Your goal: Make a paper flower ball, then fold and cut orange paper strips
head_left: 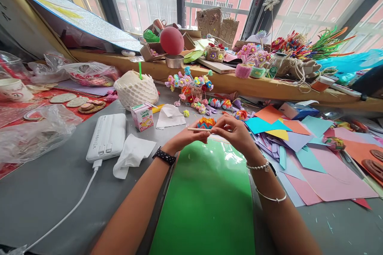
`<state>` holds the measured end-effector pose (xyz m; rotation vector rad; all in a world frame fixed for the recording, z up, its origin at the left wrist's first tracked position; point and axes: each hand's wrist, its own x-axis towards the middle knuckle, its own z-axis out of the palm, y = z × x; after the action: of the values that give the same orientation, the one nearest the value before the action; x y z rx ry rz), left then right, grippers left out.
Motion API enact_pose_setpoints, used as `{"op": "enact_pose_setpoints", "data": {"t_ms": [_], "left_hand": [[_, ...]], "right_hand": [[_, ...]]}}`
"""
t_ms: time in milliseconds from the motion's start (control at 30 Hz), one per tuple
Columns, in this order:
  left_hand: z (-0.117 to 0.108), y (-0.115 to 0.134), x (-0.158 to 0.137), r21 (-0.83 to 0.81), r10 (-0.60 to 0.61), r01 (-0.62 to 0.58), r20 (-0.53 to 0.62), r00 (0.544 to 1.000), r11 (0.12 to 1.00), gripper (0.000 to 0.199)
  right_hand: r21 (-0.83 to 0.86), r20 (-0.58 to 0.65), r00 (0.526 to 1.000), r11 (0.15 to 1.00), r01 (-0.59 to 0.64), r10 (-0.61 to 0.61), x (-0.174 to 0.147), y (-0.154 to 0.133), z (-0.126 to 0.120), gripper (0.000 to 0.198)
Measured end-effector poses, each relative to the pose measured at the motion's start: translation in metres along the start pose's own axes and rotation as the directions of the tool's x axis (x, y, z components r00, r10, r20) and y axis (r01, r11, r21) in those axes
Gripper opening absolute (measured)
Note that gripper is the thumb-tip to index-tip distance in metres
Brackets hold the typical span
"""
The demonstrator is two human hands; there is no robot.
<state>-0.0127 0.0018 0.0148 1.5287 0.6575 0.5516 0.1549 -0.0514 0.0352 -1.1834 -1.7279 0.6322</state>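
Note:
My left hand [191, 136] and my right hand [231, 131] meet above the far end of a shiny green mat [209, 199]. A small piece of folded paper [206, 123] in orange, yellow and blue zigzags shows between them, with the left fingers curled around it. A thin pale stick [197, 129] lies across in front of the paper, its right end pinched by my right thumb and fingers. Parts of the fingertips and the paper's underside are hidden. Similar folded paper pieces [226, 104] lie just beyond the hands.
Coloured paper sheets [338, 171] and purple strips [269, 145] spread at right. At left are a white power bank [107, 137] with a cable, tissue [133, 153], a drink carton [142, 117] and a wrapped coconut [136, 89]. Craft flowers [191, 83] stand before the wooden sill [221, 81].

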Motion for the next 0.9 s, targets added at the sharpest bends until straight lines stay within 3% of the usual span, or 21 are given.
{"op": "enact_pose_setpoints", "data": {"t_ms": [167, 367, 600, 733, 900], "left_hand": [[0.004, 0.001, -0.002, -0.061, -0.004, 0.001, -0.050, 0.999, 0.998, 0.056], [0.005, 0.002, 0.000, -0.076, 0.066, -0.067, -0.021, 0.998, 0.995, 0.057], [0.006, 0.005, 0.000, -0.055, 0.100, -0.103, -0.055, 0.993, 0.993, 0.061], [0.006, 0.003, 0.001, -0.023, 0.114, -0.117, -0.104, 0.988, 0.993, 0.059], [0.006, 0.003, 0.001, -0.019, 0.119, -0.120, -0.059, 0.991, 0.993, 0.059]], "right_hand": [[-0.027, 0.013, 1.000, 1.000, -0.012, 0.013, 0.000, 0.002, 0.002, 0.025], [-0.093, -0.070, 0.997, 0.995, -0.028, 0.022, 0.001, 0.005, 0.002, 0.029], [-0.338, -0.221, 0.975, 0.936, -0.102, 0.026, 0.000, 0.008, 0.000, 0.043], [-0.277, -0.152, 0.976, 0.941, -0.193, 0.155, 0.001, 0.013, 0.000, 0.045], [-0.233, -0.002, 0.958, 0.931, -0.281, 0.288, 0.001, 0.015, -0.005, 0.043]]}}
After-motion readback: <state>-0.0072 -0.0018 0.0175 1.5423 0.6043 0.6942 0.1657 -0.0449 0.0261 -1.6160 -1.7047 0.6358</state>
